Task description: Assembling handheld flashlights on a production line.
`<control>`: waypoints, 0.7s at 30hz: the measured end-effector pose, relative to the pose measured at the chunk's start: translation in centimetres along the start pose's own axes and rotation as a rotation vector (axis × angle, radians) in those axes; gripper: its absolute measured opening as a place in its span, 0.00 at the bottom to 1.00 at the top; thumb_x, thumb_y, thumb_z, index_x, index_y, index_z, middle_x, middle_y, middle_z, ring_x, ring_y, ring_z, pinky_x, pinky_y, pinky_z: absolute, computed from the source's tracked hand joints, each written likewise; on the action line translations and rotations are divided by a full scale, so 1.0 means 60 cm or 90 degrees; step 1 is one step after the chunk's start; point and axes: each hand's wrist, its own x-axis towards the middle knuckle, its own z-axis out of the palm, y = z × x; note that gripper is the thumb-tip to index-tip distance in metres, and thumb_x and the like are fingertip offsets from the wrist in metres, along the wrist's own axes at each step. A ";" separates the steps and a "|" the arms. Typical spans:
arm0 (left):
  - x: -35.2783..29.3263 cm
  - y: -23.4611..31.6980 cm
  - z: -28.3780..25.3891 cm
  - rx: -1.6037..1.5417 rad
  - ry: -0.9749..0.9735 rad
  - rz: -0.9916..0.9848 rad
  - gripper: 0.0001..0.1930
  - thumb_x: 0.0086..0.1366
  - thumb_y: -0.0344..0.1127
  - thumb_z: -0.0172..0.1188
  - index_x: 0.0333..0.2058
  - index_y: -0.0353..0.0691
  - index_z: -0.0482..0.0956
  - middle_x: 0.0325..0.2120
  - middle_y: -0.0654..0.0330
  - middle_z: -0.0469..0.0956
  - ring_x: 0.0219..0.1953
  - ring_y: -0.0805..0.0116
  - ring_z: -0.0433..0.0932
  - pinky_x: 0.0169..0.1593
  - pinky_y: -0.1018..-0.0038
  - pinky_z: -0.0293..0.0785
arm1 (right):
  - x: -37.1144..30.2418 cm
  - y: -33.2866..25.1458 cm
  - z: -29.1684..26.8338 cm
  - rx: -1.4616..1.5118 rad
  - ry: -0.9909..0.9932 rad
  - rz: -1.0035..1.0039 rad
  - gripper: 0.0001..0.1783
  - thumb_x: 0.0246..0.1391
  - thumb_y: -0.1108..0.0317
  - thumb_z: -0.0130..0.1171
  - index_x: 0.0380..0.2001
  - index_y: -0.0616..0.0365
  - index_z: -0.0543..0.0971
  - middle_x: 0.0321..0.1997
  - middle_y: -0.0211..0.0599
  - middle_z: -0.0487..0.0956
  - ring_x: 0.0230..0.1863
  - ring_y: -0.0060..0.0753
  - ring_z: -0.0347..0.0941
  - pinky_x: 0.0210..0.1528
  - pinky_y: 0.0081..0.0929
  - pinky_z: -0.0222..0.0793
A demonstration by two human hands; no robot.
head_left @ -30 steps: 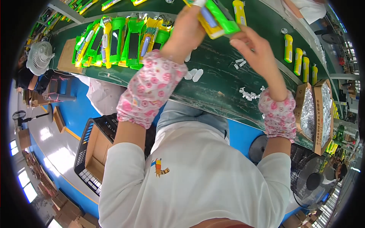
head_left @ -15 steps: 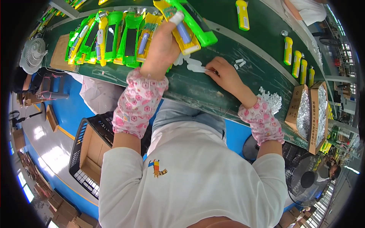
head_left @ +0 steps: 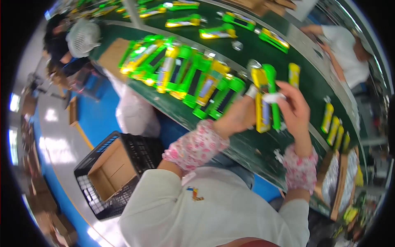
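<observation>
My left hand (head_left: 240, 112) is closed around a flashlight whose two shell halves stand slightly apart. The yellow half (head_left: 259, 117) has a pale purple cylinder (head_left: 265, 114) inside, and the green half (head_left: 271, 80) is on the right. A round clear lamp head (head_left: 254, 64) tops it. Between thumb and fingers, my right hand (head_left: 297, 108) pinches a small white plastic piece (head_left: 273, 98) against the green half. Motion blur hides just how the piece meets the shell. Left of my hands, a row of opened green and yellow flashlights (head_left: 193, 84) lies on the green bench (head_left: 251, 150).
More flashlights (head_left: 218, 32) lie on the conveyor beyond, and several yellow ones (head_left: 335, 127) on the right. Cardboard boxes with silvery contents (head_left: 334, 177) stand at the right edge. A person (head_left: 345, 53) works across the line. A black crate (head_left: 111, 173) and white fan (head_left: 82, 38) are leftward.
The view has swung. My left hand has brought the flashlight rightward, and my right hand has lifted a white piece from the bench up to it.
</observation>
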 end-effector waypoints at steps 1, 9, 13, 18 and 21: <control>-0.002 0.006 0.006 0.020 0.006 0.005 0.27 0.71 0.58 0.35 0.60 0.47 0.61 0.53 0.61 0.70 0.55 0.65 0.71 0.57 0.63 0.69 | 0.011 0.008 0.001 0.003 -0.012 0.016 0.15 0.54 0.75 0.60 0.46 0.59 0.77 0.38 0.29 0.75 0.38 0.18 0.71 0.42 0.18 0.68; 0.002 -0.007 -0.005 0.151 -0.080 -0.019 0.28 0.68 0.52 0.50 0.62 0.49 0.57 0.54 0.63 0.66 0.54 0.67 0.69 0.54 0.60 0.71 | 0.017 -0.032 -0.056 -0.174 -0.180 0.003 0.19 0.52 0.77 0.61 0.49 0.60 0.74 0.34 0.33 0.76 0.36 0.21 0.71 0.39 0.21 0.67; -0.001 -0.019 -0.017 0.183 -0.065 -0.052 0.26 0.68 0.48 0.52 0.61 0.48 0.59 0.54 0.64 0.67 0.54 0.69 0.70 0.53 0.63 0.71 | 0.023 -0.036 -0.074 -0.157 -0.318 0.085 0.24 0.53 0.75 0.60 0.52 0.58 0.64 0.31 0.29 0.77 0.32 0.20 0.71 0.33 0.19 0.65; -0.005 -0.026 -0.014 0.179 -0.014 -0.081 0.27 0.67 0.49 0.54 0.60 0.48 0.58 0.53 0.62 0.67 0.54 0.67 0.70 0.53 0.60 0.72 | 0.028 -0.053 -0.091 -0.226 -0.317 0.027 0.23 0.53 0.76 0.59 0.53 0.57 0.71 0.29 0.30 0.77 0.28 0.23 0.70 0.31 0.21 0.65; -0.001 -0.037 -0.007 0.148 0.004 -0.025 0.28 0.67 0.48 0.54 0.60 0.46 0.57 0.52 0.61 0.67 0.54 0.64 0.70 0.53 0.57 0.72 | 0.002 -0.045 -0.091 -0.286 -0.180 -0.099 0.14 0.52 0.75 0.60 0.44 0.57 0.77 0.29 0.35 0.76 0.29 0.31 0.74 0.31 0.25 0.69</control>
